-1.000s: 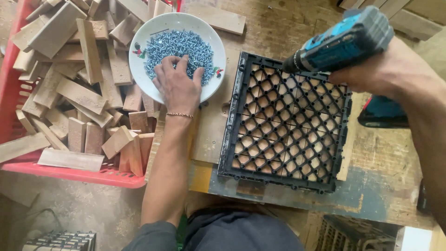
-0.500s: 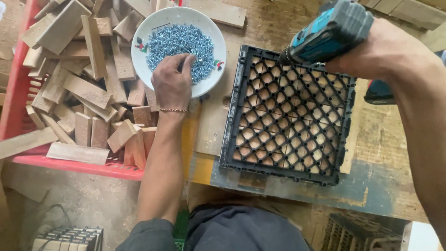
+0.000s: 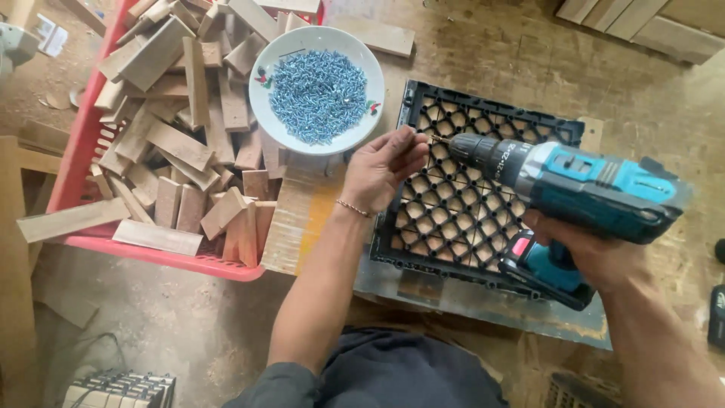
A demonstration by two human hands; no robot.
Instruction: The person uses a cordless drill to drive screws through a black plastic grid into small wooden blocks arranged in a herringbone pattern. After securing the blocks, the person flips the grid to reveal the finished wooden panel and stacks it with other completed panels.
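Dusty workbench (image 3: pixel 483 53): fingers (image 3: pixel 400 147) pinching screw (image 3: pixel 432 139).

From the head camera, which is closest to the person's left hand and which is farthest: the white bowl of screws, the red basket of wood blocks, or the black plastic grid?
Measured from the left hand:
1. Black plastic grid: right under the fingers, on its right side.
2. White bowl of screws: just up and left of it.
3. Red basket of wood blocks: farther left, beyond the bowl.
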